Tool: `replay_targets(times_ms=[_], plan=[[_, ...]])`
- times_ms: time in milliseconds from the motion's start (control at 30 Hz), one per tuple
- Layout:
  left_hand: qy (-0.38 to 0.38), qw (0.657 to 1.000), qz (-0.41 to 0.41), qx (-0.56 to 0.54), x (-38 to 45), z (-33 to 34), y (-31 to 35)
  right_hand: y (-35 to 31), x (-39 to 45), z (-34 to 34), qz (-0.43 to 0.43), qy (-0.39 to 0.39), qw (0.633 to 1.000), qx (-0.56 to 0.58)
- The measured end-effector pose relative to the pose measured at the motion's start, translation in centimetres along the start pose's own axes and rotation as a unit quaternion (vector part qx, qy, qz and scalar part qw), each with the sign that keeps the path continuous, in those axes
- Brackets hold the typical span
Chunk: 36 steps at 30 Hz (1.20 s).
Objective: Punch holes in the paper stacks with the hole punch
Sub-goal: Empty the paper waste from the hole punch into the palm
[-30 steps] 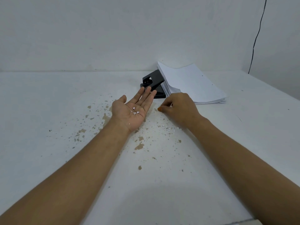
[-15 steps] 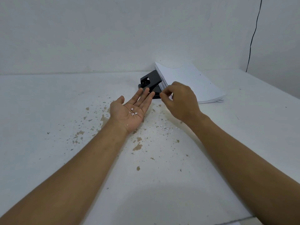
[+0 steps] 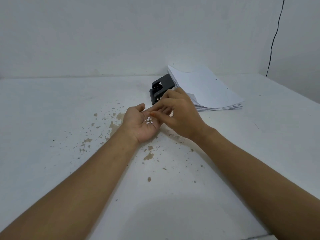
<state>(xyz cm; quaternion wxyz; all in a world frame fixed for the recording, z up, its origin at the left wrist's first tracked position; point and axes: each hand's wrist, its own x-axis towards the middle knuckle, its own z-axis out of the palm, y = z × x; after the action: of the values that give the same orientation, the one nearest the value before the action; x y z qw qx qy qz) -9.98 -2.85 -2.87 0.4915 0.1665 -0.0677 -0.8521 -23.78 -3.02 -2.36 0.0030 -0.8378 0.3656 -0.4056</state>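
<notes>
Head view shows the flat, palm-up left hand [image 3: 141,122] cupping tiny white paper dots [image 3: 148,120] while the right hand [image 3: 178,115] pinches fingertips [image 3: 152,113] above, perhaps on a dot, so a tilt could spill them onto the white table [image 3: 52,118].

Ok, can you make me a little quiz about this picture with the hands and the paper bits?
1. True or false: the left hand lies palm up with small white paper bits in it.
2. Where is the black hole punch? A) left of the paper stack, touching it; B) on top of the stack; C) in the right hand.
3. Fill in: the right hand's fingertips are pinched together just above the left ____.

Key: 1 true. 2 A. 3 palm.
</notes>
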Motion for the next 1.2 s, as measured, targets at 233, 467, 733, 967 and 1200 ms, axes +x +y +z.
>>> replay_targets(times_ms=[233,467,733,967,1200], plan=[[0.012,0.999,0.045,-0.005,0.2,-0.1,0.5,0.9,0.1,-0.4,0.051,0.09,0.995,0.006],[0.022,0.993,0.11,-0.044,0.1,-0.4,1.8,3.0,-0.2,-0.4,0.152,0.011,0.987,-0.042],[0.013,0.994,0.102,-0.039,0.3,-0.7,1.7,3.5,-0.6,0.2,0.212,-0.082,0.971,-0.077],[0.017,0.995,0.1,-0.02,0.4,-0.8,1.5,3.2,-0.2,0.6,0.181,-0.091,0.97,-0.133],[0.022,0.994,0.104,-0.008,0.4,-0.7,1.4,2.9,0.0,0.7,0.146,-0.112,0.969,-0.167]])
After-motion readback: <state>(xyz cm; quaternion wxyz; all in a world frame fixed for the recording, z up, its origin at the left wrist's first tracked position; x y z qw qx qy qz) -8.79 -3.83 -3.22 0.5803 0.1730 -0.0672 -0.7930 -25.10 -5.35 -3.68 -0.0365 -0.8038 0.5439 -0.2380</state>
